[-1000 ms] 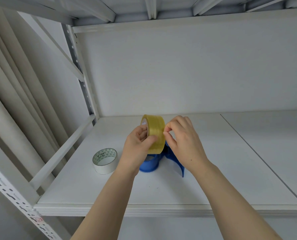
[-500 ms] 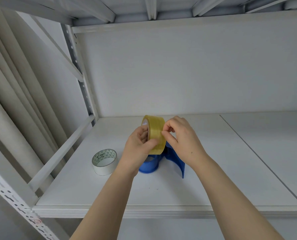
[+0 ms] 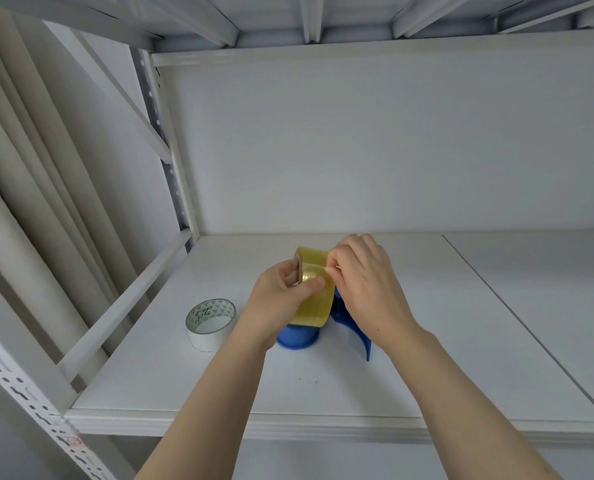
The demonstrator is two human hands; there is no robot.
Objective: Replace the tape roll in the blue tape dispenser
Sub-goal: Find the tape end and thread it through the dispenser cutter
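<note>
A yellowish clear tape roll (image 3: 318,304) is held upright above the shelf. My left hand (image 3: 274,303) grips it, thumb across the outer face and fingers in the core. My right hand (image 3: 368,289) pinches the tape at the roll's upper right edge with thumb and forefinger. The blue tape dispenser (image 3: 299,337) lies on the shelf just below and behind the roll, its round hub at the left and its curved blue arm (image 3: 357,336) reaching right; my hands hide much of it.
A second tape roll (image 3: 210,323), white with a green triangle-patterned core, lies flat on the white shelf (image 3: 323,386) to the left of my left hand. A shelf post and diagonal brace stand at the left. A seam in the shelf board runs at the right.
My right hand's fingertips have closed onto the roll's upper edge, pinching the tape. The roll stays in my left hand in about the same place.
</note>
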